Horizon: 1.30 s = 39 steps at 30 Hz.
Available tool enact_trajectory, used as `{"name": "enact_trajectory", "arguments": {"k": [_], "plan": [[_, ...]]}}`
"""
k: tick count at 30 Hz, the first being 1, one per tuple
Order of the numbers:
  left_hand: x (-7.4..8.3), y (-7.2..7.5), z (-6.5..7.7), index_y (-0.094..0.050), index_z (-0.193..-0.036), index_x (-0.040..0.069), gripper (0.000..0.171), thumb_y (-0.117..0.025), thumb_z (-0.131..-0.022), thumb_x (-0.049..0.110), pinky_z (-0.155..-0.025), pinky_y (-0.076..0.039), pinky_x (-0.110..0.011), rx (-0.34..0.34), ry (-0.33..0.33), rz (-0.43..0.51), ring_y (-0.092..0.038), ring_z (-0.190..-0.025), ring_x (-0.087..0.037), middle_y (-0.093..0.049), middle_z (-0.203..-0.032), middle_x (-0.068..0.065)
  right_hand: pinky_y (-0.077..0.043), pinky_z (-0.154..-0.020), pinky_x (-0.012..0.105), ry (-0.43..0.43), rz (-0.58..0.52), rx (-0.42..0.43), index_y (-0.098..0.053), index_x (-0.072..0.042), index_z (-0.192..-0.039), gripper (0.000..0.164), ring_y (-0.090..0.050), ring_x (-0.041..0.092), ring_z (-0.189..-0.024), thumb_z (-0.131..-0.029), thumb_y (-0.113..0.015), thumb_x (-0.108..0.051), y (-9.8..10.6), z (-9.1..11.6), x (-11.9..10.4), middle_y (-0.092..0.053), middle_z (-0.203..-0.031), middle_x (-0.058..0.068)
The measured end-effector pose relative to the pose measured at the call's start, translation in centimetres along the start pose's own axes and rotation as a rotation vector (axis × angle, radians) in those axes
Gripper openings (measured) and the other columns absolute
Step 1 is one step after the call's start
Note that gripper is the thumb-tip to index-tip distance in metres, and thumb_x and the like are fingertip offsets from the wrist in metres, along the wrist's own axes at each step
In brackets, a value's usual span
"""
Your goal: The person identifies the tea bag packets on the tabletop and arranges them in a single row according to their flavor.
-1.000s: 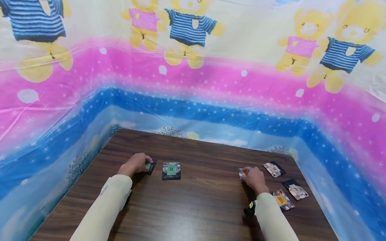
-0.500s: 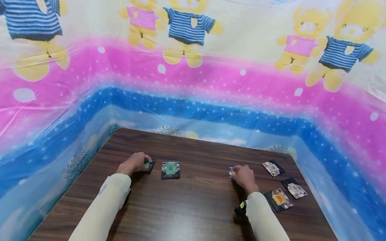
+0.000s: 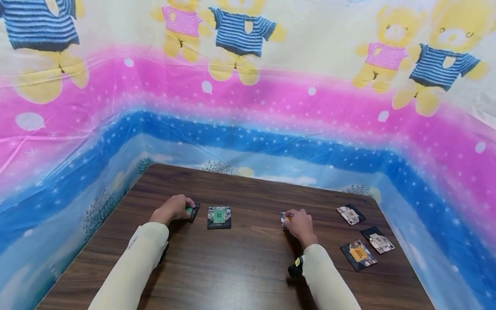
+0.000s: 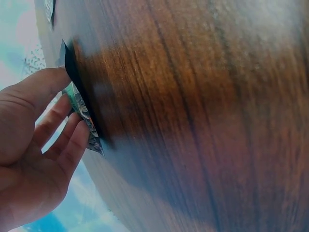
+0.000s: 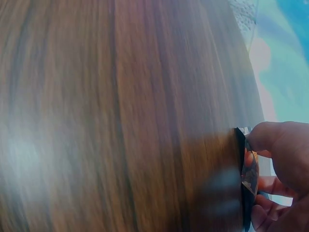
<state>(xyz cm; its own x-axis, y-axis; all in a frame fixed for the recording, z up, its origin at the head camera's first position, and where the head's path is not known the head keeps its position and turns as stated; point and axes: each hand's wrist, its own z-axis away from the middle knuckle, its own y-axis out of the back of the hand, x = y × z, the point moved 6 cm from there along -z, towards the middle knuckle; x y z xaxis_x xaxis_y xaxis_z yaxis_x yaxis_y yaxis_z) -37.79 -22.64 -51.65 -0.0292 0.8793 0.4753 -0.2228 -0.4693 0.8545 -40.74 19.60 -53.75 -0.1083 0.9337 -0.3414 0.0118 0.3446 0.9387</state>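
My left hand (image 3: 175, 209) grips a small flat packet with a green label (image 3: 192, 212) at the table's left. In the left wrist view the thumb is at one end of this dark-backed packet (image 4: 82, 104) and the fingertips lie along its printed face. Just right of it lies a matching green-labelled packet (image 3: 219, 217), face up. My right hand (image 3: 300, 224) pinches an orange-labelled packet (image 3: 284, 219) right of the table's middle. The right wrist view shows that packet (image 5: 249, 174) between thumb and fingers, close over the wood; the hand covers part of it.
At the table's right side lie another orange-labelled packet (image 3: 358, 255) and two white-labelled ones, the farther packet (image 3: 350, 214) and the nearer packet (image 3: 378, 240). The brown wooden table (image 3: 240, 267) is bordered behind by a printed bear curtain (image 3: 255, 112).
My right hand has moved left with its orange-labelled packet, away from the packets at the right, uncovering the other orange-labelled one. My left hand stays in place.
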Motion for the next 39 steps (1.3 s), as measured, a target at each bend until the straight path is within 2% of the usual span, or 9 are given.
{"name": "enact_trajectory", "arguments": {"k": [18,28,33,39], "plan": [[0.1,0.1,0.0,-0.072,-0.118,0.01,0.031,-0.073,-0.089,0.001,-0.082,-0.05,-0.042,0.007,0.007,-0.007,-0.055,-0.094,-0.027,-0.062,-0.129,-0.022,-0.043,-0.092,0.047,0.051,-0.012,0.004,-0.075,-0.012,-0.119,0.031,-0.055,0.031,-0.1,-0.091,-0.073,-0.025,-1.6,0.4,-6.5,-0.069,-0.113,0.016],[0.3,0.0,0.4,-0.073,-0.117,0.008,0.031,-0.073,-0.088,-0.001,-0.081,-0.051,-0.041,0.009,0.004,-0.019,-0.056,-0.092,-0.027,-0.064,-0.124,-0.02,-0.042,-0.09,0.046,0.047,-0.032,-0.006,-0.075,-0.013,-0.118,0.03,-0.052,0.03,-0.097,-0.091,-0.074,-0.026,-3.7,0.3,-9.4,-0.068,-0.114,0.015],[0.4,0.1,0.6,-0.073,-0.118,0.008,0.031,-0.072,-0.088,-0.001,-0.081,-0.051,-0.041,0.017,0.003,-0.024,-0.056,-0.093,-0.027,-0.064,-0.126,-0.021,-0.041,-0.09,0.044,0.072,-0.011,0.0,-0.075,-0.013,-0.117,0.029,-0.054,0.028,-0.099,-0.091,-0.074,-0.027,-4.0,0.3,-11.0,-0.07,-0.111,0.012],[0.6,0.2,0.7,-0.073,-0.118,0.009,0.031,-0.073,-0.089,0.001,-0.082,-0.051,-0.041,0.02,0.001,-0.033,-0.056,-0.094,-0.027,-0.062,-0.129,-0.021,-0.043,-0.091,0.046,0.059,-0.056,-0.007,-0.075,-0.012,-0.118,0.03,-0.052,0.03,-0.098,-0.091,-0.075,-0.025,-3.8,0.8,-12.4,-0.068,-0.114,0.014]]}}
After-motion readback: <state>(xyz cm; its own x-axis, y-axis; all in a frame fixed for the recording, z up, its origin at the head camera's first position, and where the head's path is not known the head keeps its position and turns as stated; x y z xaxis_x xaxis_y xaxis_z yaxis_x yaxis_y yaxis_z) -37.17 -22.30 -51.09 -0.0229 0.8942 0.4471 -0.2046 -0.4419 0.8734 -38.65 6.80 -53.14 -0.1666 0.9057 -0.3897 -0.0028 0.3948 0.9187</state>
